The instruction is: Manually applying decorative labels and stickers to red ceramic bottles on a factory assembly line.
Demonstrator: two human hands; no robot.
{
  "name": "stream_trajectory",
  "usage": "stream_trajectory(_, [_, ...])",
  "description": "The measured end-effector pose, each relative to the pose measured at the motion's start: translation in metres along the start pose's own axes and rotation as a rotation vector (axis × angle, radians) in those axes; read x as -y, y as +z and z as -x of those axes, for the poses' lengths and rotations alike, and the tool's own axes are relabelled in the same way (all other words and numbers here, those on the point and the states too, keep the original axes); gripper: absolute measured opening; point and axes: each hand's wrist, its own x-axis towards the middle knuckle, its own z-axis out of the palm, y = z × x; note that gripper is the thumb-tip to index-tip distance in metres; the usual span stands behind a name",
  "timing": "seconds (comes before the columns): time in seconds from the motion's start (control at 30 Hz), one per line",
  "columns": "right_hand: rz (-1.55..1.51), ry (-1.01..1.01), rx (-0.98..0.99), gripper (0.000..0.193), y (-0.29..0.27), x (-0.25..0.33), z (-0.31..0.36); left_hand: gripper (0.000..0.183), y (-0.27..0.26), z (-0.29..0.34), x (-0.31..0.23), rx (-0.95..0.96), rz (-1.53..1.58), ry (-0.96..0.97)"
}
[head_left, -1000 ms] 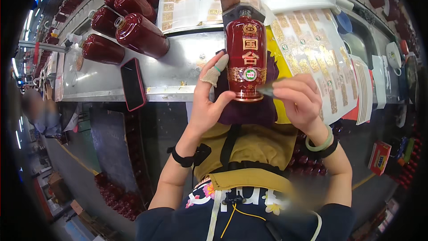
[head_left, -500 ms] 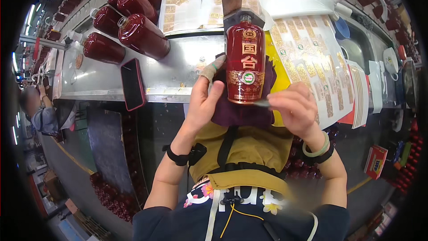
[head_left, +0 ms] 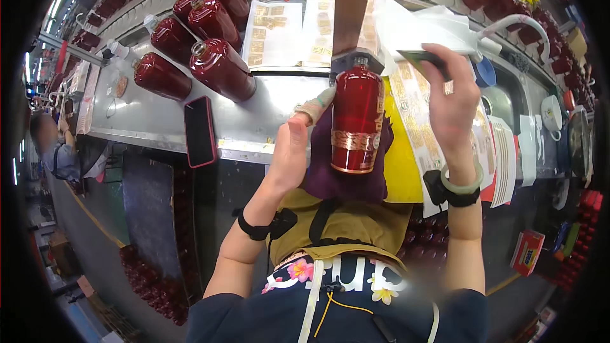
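Observation:
A dark red glass bottle [head_left: 357, 117] lies on a purple cloth [head_left: 321, 168], its neck pointing away from me and a gold band round its lower part. My left hand [head_left: 293, 146] holds the bottle from the left, thumb up. Its index finger is wrapped in a pale covering, and some fingers are hidden beside the glass. My right hand [head_left: 454, 98] is raised to the right, pinching a thin, flat, dark green piece [head_left: 419, 57] like a scraper. Beneath this hand lies a white sheet of gold decals [head_left: 413, 108].
Several red bottles [head_left: 219, 70] and a phone [head_left: 200, 132] sit on the metal bench to the left. More decal sheets [head_left: 273, 35] lie behind. A brown post [head_left: 352, 6] rises beyond the bottle. A yellow sheet [head_left: 401, 165], blue cup [head_left: 485, 73] and white mug [head_left: 550, 114] are right.
The bottle has turned about its length, so its lettered front now faces right. My right hand has moved from the bottle's base up and right with the dark piece.

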Motion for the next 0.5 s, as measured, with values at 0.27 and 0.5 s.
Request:
stream_trajectory(0.27, [-0.293,0.41,0.205,0.024,-0.017,0.013,0.063,0.073,0.001,-0.038,0.018,-0.039,0.257,-0.337])
stream_trajectory(0.5, [-0.54,0.638,0.013,0.029,-0.031,0.024,0.09,0.059,0.041,-0.063,0.011,0.102,0.148,-0.37])
